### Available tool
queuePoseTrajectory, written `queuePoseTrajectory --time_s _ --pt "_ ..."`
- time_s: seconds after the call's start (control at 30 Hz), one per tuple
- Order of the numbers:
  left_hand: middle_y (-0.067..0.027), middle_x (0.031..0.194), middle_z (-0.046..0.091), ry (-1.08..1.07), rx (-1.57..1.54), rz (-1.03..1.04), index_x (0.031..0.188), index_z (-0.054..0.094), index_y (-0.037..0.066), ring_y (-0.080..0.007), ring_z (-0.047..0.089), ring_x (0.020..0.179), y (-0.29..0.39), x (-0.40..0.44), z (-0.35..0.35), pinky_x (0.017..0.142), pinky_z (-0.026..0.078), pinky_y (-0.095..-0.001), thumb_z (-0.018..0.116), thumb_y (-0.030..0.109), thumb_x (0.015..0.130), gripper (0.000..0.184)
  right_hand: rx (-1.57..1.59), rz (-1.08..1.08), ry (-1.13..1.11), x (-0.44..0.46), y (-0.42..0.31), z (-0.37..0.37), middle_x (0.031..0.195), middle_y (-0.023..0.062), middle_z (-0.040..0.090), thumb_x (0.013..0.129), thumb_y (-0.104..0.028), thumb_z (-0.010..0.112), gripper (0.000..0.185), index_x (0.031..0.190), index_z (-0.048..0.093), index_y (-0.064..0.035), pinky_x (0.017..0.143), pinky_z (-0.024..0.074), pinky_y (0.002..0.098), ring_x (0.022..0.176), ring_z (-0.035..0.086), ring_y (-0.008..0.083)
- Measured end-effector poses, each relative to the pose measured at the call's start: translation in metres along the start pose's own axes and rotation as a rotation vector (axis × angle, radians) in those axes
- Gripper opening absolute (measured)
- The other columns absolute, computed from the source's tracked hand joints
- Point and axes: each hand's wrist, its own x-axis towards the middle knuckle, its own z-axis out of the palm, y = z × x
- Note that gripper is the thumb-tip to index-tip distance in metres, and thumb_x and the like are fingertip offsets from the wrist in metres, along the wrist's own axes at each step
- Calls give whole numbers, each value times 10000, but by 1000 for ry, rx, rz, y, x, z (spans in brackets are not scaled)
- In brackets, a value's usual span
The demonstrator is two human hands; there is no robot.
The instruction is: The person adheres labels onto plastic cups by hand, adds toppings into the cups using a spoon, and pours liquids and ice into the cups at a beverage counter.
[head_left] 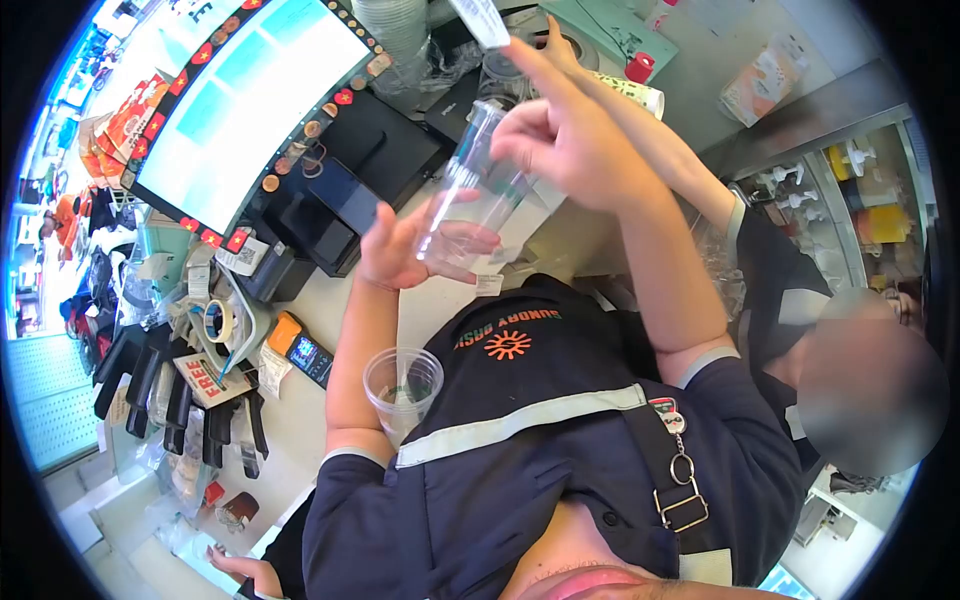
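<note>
My left hand (pixel 400 245) is wrapped round the lower part of a tilted clear plastic cup (pixel 465 190), and its fingers show through the wall. At the cup's upper part is my right hand (pixel 565 145), its thumb and other fingers curled close to the side. The index finger points out, with a white printed label (pixel 482 20) at its tip. A small label (pixel 489 285) is near the left fingers. Beside my left forearm stands another clear cup (pixel 402 385).
A co-worker's arm (pixel 680 165) reaches across behind my right hand. A bright screen (pixel 250 105) stands at the upper left, with a black device (pixel 310 225) below it. An orange card terminal (pixel 300 348) and a bin of supplies (pixel 215 320) are at the left.
</note>
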Motion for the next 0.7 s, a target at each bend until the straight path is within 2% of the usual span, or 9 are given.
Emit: queuePoseTrajectory --time_s 0.1,0.17,0.23,0.3,0.33,0.37,0.43,0.47,0.7 --pt "-234 1269 611 140 363 -138 1512 275 74 -349 544 1258 7 4 27 945 487 -504 678 734 739 1093 -94 -25 44 18 -1 0 830 70 717 874 -43 677 810 1562 275 -191 710 534 316 732 657 135" --pt "-254 1284 594 213 612 -96 1464 277 77 -333 615 1146 0 10 30 926 517 -504 793 590 719 1041 -236 -142 -10 26 4 11 801 68 705 885 -66 684 807 1564 273 -218 703 536 334 723 658 151" --pt "-244 1241 611 182 417 -46 1443 296 115 -316 621 1134 -7 8 35 961 502 -481 806 495 759 934 -129 -139 -36 31 10 17 904 62 705 880 -71 698 716 1510 365 -146 788 527 327 831 662 160" --pt "-216 1228 620 365 294 195 1441 301 122 -310 617 1141 -14 8 27 966 505 -458 787 417 812 848 -238 -559 459 36 17 24 1089 67 681 864 -56 718 578 1387 470 -51 906 496 331 996 638 162" --pt "-184 1220 619 423 271 279 1447 301 122 -297 612 1150 -12 9 28 955 515 -433 789 355 827 823 385 -434 392 31 25 31 1209 80 630 849 -44 740 458 1253 528 -4 1005 447 346 1118 592 165" --pt "-184 1220 619 430 276 295 1447 301 122 -297 612 1150 -9 9 26 955 515 -433 789 355 827 823 672 -292 335 21 28 37 1182 98 631 846 -46 749 398 1193 556 -15 1021 439 353 1129 590 167" --pt "-174 1205 628 583 312 375 1425 318 96 -240 604 1111 -6 9 21 903 510 -360 790 159 835 758 783 -27 200 4 35 53 1365 125 538 848 -9 719 313 1128 578 -17 1012 449 355 1187 573 195" --pt "-163 1210 612 580 297 407 1424 331 82 -226 599 1100 -8 11 19 900 512 -356 807 127 814 775 779 -12 192 1 40 63 1358 125 541 844 -11 725 309 1118 585 -17 1011 451 357 1175 576 191" --pt "-152 1204 571 559 389 435 1407 324 49 -232 560 1165 -12 16 22 926 506 -363 831 163 798 800 666 14 247 9 43 78 1108 66 635 801 -31 778 338 1085 596 -23 928 479 296 1027 605 113"
